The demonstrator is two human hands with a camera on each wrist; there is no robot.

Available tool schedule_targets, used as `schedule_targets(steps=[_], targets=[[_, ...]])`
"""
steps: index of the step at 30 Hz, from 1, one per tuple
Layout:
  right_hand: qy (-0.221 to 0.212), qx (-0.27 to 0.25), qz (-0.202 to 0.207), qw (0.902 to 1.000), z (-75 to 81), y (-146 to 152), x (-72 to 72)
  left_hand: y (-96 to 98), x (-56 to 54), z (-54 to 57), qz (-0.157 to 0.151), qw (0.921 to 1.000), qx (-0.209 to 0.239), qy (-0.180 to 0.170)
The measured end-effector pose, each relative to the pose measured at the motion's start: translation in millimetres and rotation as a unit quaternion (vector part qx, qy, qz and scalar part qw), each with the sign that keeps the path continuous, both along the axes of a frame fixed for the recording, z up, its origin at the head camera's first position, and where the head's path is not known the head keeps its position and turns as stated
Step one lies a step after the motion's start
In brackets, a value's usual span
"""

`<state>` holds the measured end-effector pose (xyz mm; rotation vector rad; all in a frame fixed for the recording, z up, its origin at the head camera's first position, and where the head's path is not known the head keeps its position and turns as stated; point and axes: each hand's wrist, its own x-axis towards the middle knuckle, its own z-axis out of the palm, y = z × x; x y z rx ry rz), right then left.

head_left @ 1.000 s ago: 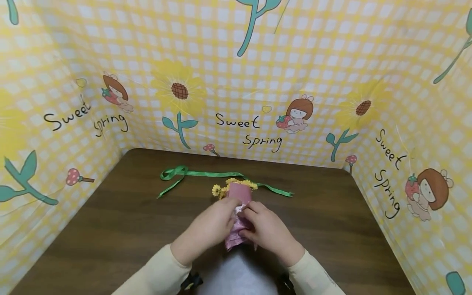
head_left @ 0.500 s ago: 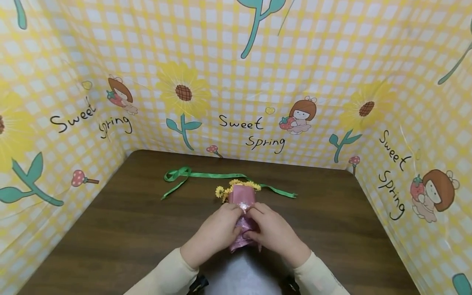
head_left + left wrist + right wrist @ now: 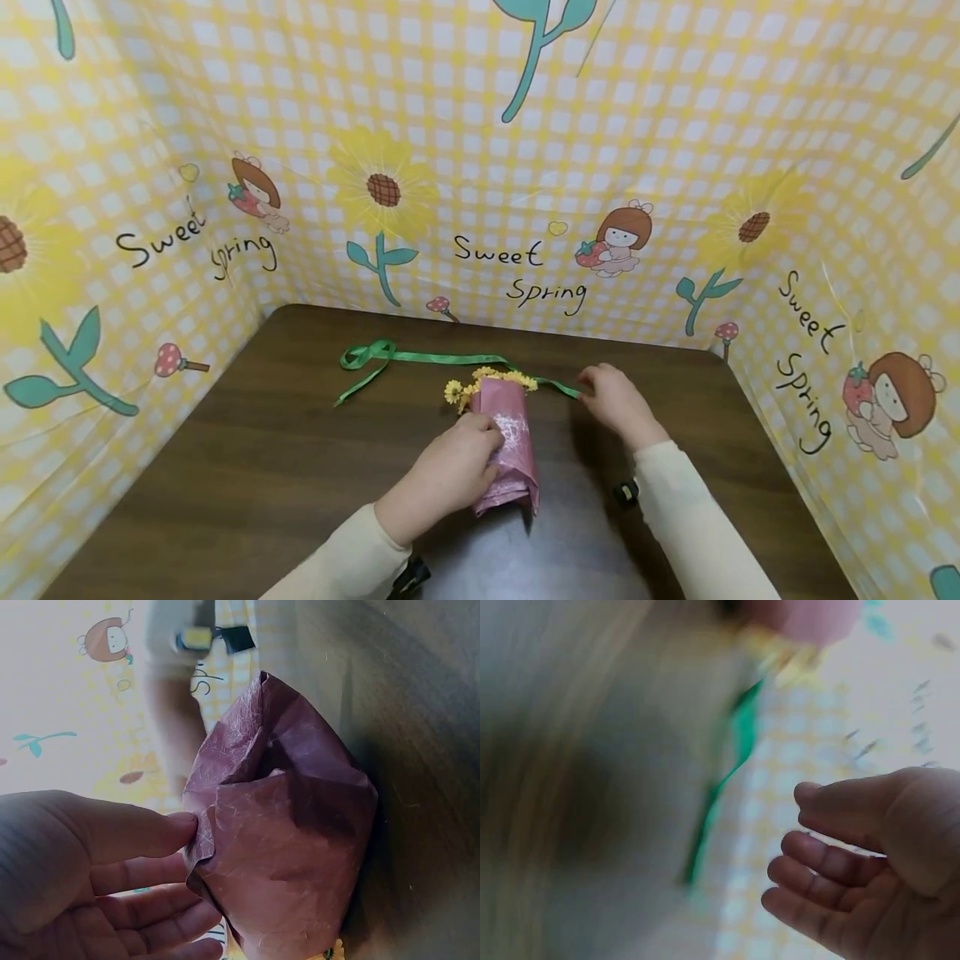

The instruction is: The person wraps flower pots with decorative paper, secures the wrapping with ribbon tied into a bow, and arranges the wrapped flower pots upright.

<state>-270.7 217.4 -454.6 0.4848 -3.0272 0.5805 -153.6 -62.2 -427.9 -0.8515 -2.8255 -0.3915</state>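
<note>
A small bouquet lies on the table, its pink wrapping paper (image 3: 516, 446) folded round the stems and yellow flowers (image 3: 453, 391) poking out at the far end. My left hand (image 3: 448, 467) holds it from the left side. In the left wrist view the thumb (image 3: 161, 832) presses on a folded edge of the paper (image 3: 285, 847), with the fingers behind. A green ribbon (image 3: 442, 358) stretches behind the bouquet, looped at its left. My right hand (image 3: 618, 406) is at the ribbon's right end. In the right wrist view its fingers are loosely bent, apart from the ribbon (image 3: 742, 735).
The dark wooden table (image 3: 300, 467) is walled on three sides by a yellow checked cloth (image 3: 480, 167) printed with flowers and "Sweet Spring". Its back edge lies just beyond the ribbon.
My right hand has left the pink paper and moved right and away from me to the ribbon's end. The left hand stays on the bouquet. The head view has shifted slightly.
</note>
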Motion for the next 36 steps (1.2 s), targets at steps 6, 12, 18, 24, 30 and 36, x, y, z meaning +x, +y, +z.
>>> schedule_targets(steps=[6,12,18,24,30,36], targets=[[-0.060,0.076,-0.016,0.9952,-20.4,17,-29.8,2.2,3.2,0.7,0.010,0.9999,-0.002,-0.004],[-0.028,0.087,-0.004,0.9958,-13.5,40,-37.3,7.7,6.3,-2.0,0.006,1.0000,0.003,0.006],[-0.002,0.078,-0.050,0.9957,8.7,84,-43.9,6.0,5.8,-1.5,0.008,0.9998,0.003,0.019],[-0.015,0.075,-0.077,0.9941,6.6,126,-38.9,3.3,2.6,1.1,0.006,0.9999,-0.004,0.007],[-0.013,0.086,-0.058,0.9945,-0.6,120,-24.1,1.1,0.9,2.6,0.010,0.9999,-0.001,-0.001],[0.108,-0.018,0.031,0.9935,21.1,34,25.8,-0.9,-2.0,0.1,0.000,0.9999,0.012,-0.001]])
